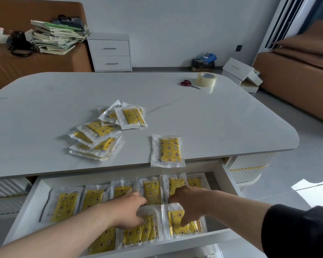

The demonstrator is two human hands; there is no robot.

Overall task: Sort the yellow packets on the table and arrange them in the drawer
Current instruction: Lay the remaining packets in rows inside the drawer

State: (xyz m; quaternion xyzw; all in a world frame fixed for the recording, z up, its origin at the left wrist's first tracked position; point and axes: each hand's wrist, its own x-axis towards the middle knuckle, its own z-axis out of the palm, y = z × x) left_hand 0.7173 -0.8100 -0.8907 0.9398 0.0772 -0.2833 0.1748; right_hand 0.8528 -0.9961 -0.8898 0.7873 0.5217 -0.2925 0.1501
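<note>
The left hand (127, 211) gripped one packet (140, 234) with curled fingers, and the right hand (186, 203) gripped the next packet (177, 232), both in the drawer (23, 209). A careless shove could have ruffled the back row (67, 203). The pile (97, 136) lay on the tabletop (213, 118).

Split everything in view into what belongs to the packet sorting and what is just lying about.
Job: loose packet pile; single packet at the table edge; drawer packets; open drawer; table; left hand and right hand, both on drawer packets.
Lying about: scissors; tape roll; paper stack; white boxes; small cabinet.
</note>
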